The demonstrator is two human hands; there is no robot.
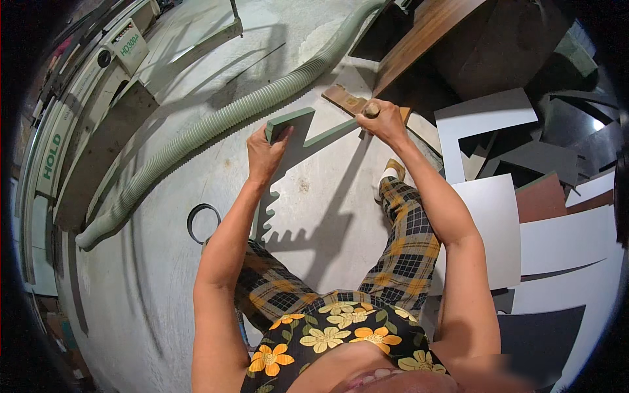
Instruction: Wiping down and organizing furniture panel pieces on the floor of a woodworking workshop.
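Note:
My left hand [265, 152] is closed around the upper end of a green board [295, 120], seen mostly along its edge. A deep angular notch shows beside its top, and a narrow green edge runs from there toward my right hand [386, 123]. That hand is closed around a rounded wooden handle [372, 110], its end facing up; fingers hide what it joins. Behind the right hand lies a brown wooden strip [342, 97], partly covered by it. Toothed dark shapes fall on the floor below my left hand.
A ribbed grey-green hose [229, 118] curves across the floor beyond my hands. Along the left stands a long machine [82, 121]. A black ring [204, 223] lies by my left forearm. White and dark panel offcuts [485, 209] pile up on the right, below a large brown panel [426, 39].

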